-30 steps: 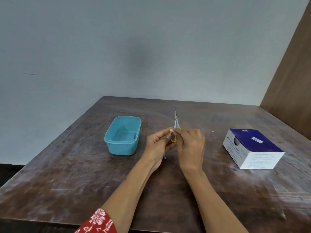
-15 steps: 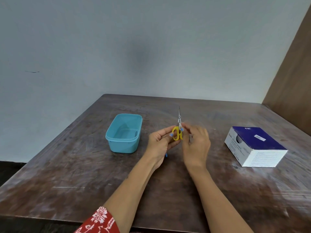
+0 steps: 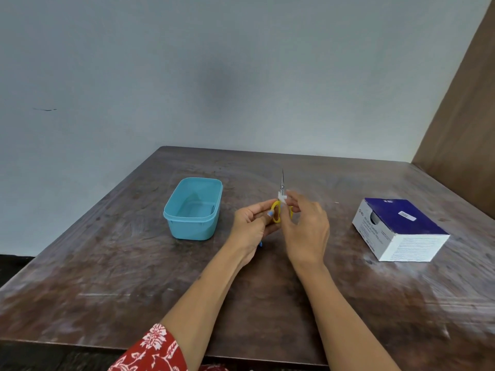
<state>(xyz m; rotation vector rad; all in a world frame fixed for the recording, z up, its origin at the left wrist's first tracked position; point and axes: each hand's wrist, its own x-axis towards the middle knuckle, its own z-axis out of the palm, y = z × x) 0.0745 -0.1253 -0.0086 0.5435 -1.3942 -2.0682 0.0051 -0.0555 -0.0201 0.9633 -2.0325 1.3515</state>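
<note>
Two things flank the scissors: teal tub, box; left fingers pinch them, right fingers a pad.

Soft, even daylight (faint wall shadow); wide-angle edges bend.

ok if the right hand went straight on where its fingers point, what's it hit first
The small white pad on the scissors gripped by the left hand; the right hand seems to pinch it, though depth is unclear.
</note>
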